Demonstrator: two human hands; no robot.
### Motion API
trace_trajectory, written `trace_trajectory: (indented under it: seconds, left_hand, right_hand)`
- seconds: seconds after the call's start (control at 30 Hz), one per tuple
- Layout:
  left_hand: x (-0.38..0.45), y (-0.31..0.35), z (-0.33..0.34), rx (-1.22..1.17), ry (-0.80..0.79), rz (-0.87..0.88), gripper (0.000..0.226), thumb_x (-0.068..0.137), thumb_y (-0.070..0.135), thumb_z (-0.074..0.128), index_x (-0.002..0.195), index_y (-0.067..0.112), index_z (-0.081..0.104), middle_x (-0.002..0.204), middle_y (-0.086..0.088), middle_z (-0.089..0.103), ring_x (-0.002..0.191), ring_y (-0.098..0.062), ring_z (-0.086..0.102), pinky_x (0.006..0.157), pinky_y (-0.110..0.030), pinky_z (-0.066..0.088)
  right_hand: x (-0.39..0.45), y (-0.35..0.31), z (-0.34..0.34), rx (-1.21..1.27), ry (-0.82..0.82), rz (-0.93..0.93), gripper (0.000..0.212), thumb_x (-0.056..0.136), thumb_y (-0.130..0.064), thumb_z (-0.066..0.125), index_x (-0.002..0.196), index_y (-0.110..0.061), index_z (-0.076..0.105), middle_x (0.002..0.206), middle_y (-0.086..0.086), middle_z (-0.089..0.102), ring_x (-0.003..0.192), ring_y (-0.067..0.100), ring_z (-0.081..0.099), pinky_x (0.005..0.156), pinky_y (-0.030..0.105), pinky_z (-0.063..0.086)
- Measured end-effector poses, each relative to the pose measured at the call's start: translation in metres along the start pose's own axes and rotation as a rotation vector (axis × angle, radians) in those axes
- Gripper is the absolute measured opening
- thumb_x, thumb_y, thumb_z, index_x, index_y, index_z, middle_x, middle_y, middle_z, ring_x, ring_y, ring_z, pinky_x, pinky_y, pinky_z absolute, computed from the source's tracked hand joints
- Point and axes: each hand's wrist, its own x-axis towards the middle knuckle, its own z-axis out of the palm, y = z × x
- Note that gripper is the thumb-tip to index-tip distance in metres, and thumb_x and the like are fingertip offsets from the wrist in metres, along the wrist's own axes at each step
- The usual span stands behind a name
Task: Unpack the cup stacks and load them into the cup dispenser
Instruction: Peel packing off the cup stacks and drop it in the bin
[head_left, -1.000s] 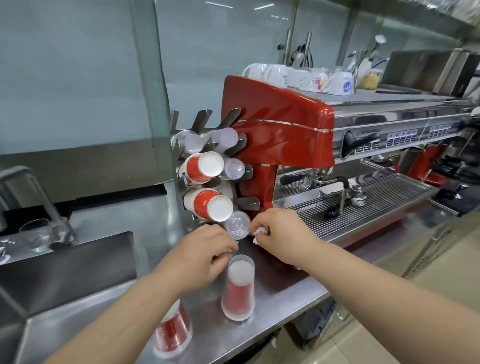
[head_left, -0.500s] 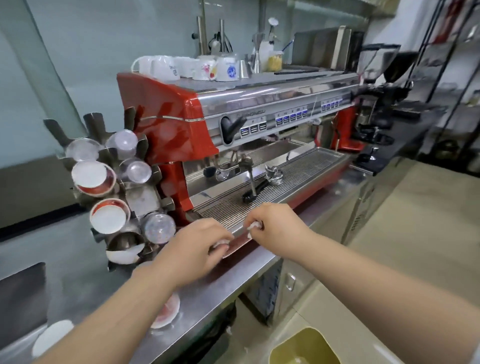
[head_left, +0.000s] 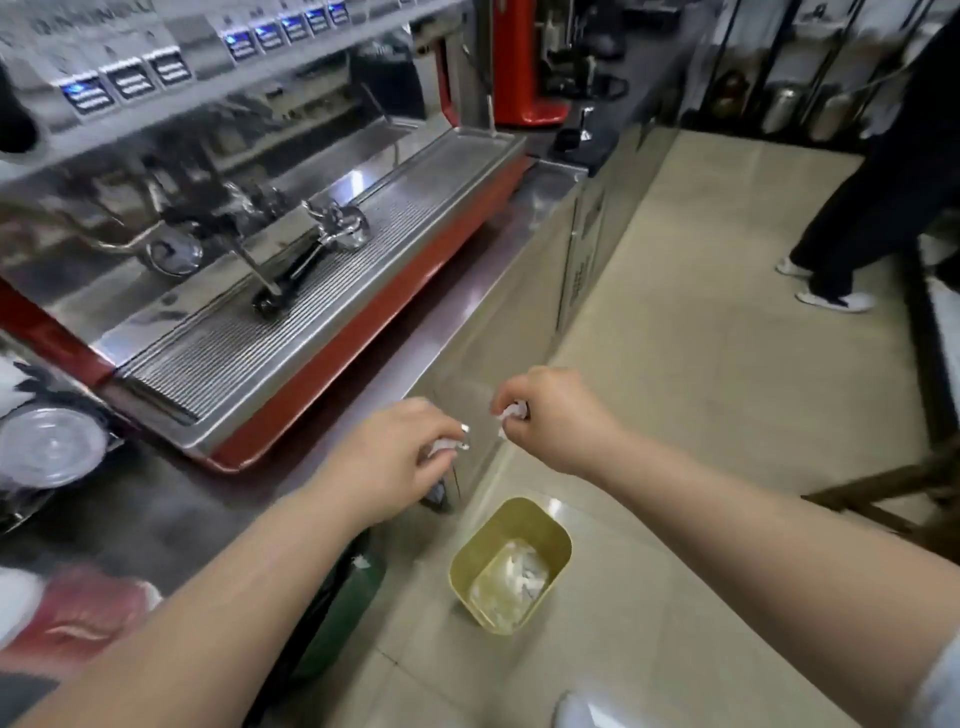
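Note:
My left hand and my right hand are held out past the counter's front edge, above the floor. Each is closed on a crumpled bit of clear plastic wrap, a second bit showing at the left fingertips. A yellow bin with white scraps inside stands on the floor just below and ahead of my hands. The cup dispenser shows only at the far left edge, a clear cup bottom facing me. A blurred red cup stack lies at the lower left.
The red espresso machine with its ribbed drip tray fills the counter at left. A dark green bottle-like object stands by the counter base. Another person's legs stand at the far right on the tiled floor.
My view has swung right and down, away from the dispenser and toward the floor bin. Both hands have moved off the counter to above the bin, still closed on the wrap.

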Motion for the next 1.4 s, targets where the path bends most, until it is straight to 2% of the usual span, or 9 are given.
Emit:
trace_trajectory:
  seconds: [0.2,0.33,0.43,0.63,0.83,0.9,1.13,1.27,1.4]
  left_hand:
    - [0.02,-0.012,0.094,-0.033,-0.189,-0.068,0.017,0.084,0.027,0.061,0.095,0.02,0.071,0.09,0.001,0.063,0.087,-0.018,0.06,0.075,-0.032,0.047]
    - [0.016,-0.031,0.159,-0.059,-0.274,-0.124,0.021,0.087,0.022,0.066,0.107,0.019,0.071,0.101,-0.001,0.064,0.092,-0.02,0.06,0.073,-0.024,0.038]
    - [0.004,-0.055,0.214,-0.07,-0.316,-0.171,0.023,0.085,0.023,0.067,0.108,0.019,0.072,0.1,-0.001,0.064,0.091,-0.019,0.061,0.069,-0.02,0.031]
    - [-0.04,-0.11,0.34,-0.141,-0.496,-0.239,0.022,0.083,0.021,0.067,0.104,0.018,0.073,0.087,0.009,0.047,0.086,-0.021,0.059,0.073,-0.023,0.037]
    - [-0.073,-0.158,0.449,-0.174,-0.603,-0.396,0.025,0.086,0.026,0.064,0.111,0.025,0.069,0.092,0.011,0.053,0.084,-0.01,0.051,0.074,-0.021,0.036]
    - [-0.076,-0.17,0.476,-0.186,-0.615,-0.437,0.026,0.087,0.026,0.063,0.112,0.025,0.069,0.095,0.011,0.053,0.084,-0.008,0.049,0.075,-0.021,0.038]
    - [-0.06,-0.194,0.553,-0.132,-0.731,-0.339,0.026,0.091,0.023,0.056,0.115,0.023,0.066,0.107,0.002,0.057,0.085,-0.011,0.047,0.068,-0.02,0.029]
    - [-0.055,-0.212,0.584,-0.063,-0.825,-0.36,0.028,0.089,0.021,0.054,0.115,0.021,0.066,0.109,-0.001,0.059,0.095,-0.02,0.057,0.075,-0.031,0.044]
    - [-0.055,-0.226,0.611,-0.029,-0.874,-0.415,0.029,0.088,0.022,0.055,0.116,0.024,0.064,0.112,0.0,0.059,0.103,-0.023,0.058,0.074,-0.03,0.045]
  right_hand:
    - [-0.013,0.07,0.059,0.043,-0.127,0.179,0.025,0.084,-0.016,0.056,0.105,-0.02,0.07,0.105,0.006,0.068,0.099,0.023,0.061,0.079,0.026,0.043]
    - [-0.019,0.108,0.113,0.132,-0.173,0.277,0.022,0.083,-0.013,0.057,0.098,-0.019,0.071,0.095,0.003,0.068,0.09,0.019,0.062,0.068,0.02,0.035]
    - [-0.023,0.136,0.172,0.15,-0.233,0.339,0.021,0.082,-0.012,0.057,0.096,-0.019,0.072,0.085,-0.001,0.063,0.083,0.018,0.059,0.074,0.024,0.041]
    - [-0.031,0.19,0.303,0.207,-0.326,0.457,0.021,0.084,-0.016,0.057,0.096,-0.024,0.072,0.083,-0.009,0.065,0.076,0.011,0.058,0.067,0.019,0.042]
    - [-0.038,0.238,0.416,0.284,-0.341,0.588,0.021,0.083,-0.013,0.058,0.094,-0.024,0.072,0.07,-0.014,0.057,0.065,0.008,0.052,0.054,0.006,0.038]
    - [-0.035,0.249,0.441,0.326,-0.366,0.62,0.021,0.084,-0.012,0.056,0.093,-0.024,0.071,0.07,-0.014,0.057,0.062,0.006,0.053,0.055,0.017,0.047]
    - [-0.002,0.288,0.5,0.151,-0.453,0.472,0.026,0.084,-0.011,0.054,0.102,-0.022,0.069,0.097,0.001,0.068,0.085,0.018,0.06,0.07,0.025,0.049]
    - [0.017,0.3,0.52,-0.069,-0.673,0.309,0.033,0.085,-0.011,0.057,0.118,-0.019,0.062,0.115,0.006,0.059,0.104,0.023,0.056,0.081,0.03,0.05]
    - [0.03,0.309,0.537,-0.158,-0.817,0.267,0.039,0.087,-0.006,0.052,0.125,-0.016,0.054,0.118,0.008,0.055,0.089,0.019,0.043,0.071,0.028,0.039]
